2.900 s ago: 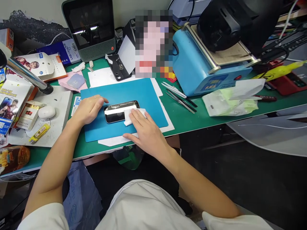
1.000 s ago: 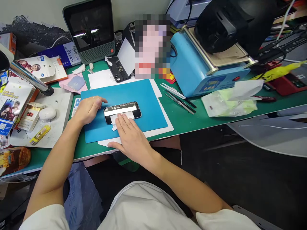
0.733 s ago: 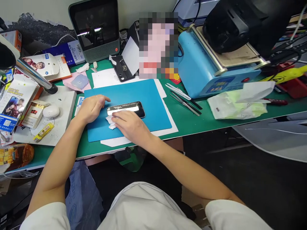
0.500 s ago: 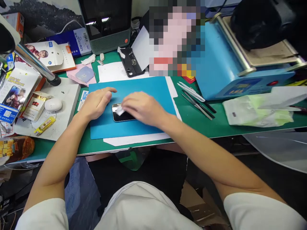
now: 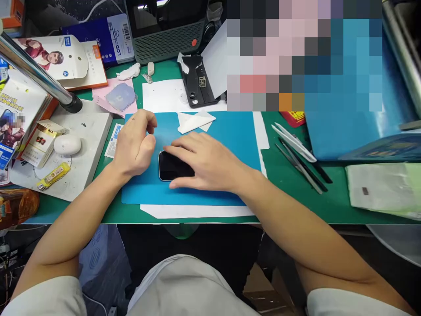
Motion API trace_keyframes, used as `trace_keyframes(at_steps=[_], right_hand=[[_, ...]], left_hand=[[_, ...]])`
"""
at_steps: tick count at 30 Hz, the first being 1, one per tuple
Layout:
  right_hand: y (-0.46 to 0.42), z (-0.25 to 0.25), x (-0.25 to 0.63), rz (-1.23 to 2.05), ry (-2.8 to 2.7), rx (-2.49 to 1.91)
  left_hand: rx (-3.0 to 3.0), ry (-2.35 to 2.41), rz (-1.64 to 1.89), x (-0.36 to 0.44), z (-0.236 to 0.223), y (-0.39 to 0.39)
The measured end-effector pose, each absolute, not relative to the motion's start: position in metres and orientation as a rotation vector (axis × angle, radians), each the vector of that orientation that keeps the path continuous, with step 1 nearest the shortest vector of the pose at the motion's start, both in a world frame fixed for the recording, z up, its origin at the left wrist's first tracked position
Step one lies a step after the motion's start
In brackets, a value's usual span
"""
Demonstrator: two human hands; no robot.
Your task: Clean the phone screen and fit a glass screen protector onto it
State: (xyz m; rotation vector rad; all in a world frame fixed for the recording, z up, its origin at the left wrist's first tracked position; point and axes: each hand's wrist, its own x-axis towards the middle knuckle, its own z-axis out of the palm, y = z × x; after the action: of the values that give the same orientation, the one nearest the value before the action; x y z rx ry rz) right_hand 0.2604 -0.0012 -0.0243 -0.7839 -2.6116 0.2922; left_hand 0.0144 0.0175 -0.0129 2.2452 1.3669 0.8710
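A black-faced smartphone (image 5: 176, 166) lies flat on the blue mat (image 5: 230, 193). Over its right part is my right hand (image 5: 207, 162), with fingers along the upper edge and thumb at the lower edge, gripping it across. The phone's right end is hidden beneath the palm. Left of the phone, apart from it, my left hand (image 5: 134, 145) rests at the mat's edge in a loose fist, with nothing visible in it. Folded white wipes (image 5: 196, 121) lie on the mat just beyond my right hand.
Tweezers and pen-like tools (image 5: 301, 162) lie right of the mat, near a tissue pack (image 5: 378, 186) and a blue machine (image 5: 345, 136). A dark phone case (image 5: 194, 81) lies behind. At left are a lamp pole (image 5: 39, 70), a white earbud case (image 5: 67, 144) and a yellow lighter (image 5: 53, 176).
My right hand has let go of the white wipe, which now lies on the mat, and spans the phone instead. My left hand's fingers have curled in. The view has shifted closer.
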Motion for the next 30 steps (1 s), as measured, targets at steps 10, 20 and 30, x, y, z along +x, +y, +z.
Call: trace_keyframes(at_steps=[10, 20, 30], right_hand=[[-0.008, -0.028, 0.255, 0.371, -2.556, -0.769], [-0.006, -0.020, 0.261, 0.384, -2.131, -0.487], [-0.012, -0.019, 0.261, 0.393, -2.115, -0.461]], left_hand=[[2.407, 1.231, 0.894, 0.013, -0.011, 0.017], [2.351, 0.707, 1.095, 0.018, -0.021, -0.004], [2.387, 0.556, 1.147, 0.029, -0.024, -0.014]])
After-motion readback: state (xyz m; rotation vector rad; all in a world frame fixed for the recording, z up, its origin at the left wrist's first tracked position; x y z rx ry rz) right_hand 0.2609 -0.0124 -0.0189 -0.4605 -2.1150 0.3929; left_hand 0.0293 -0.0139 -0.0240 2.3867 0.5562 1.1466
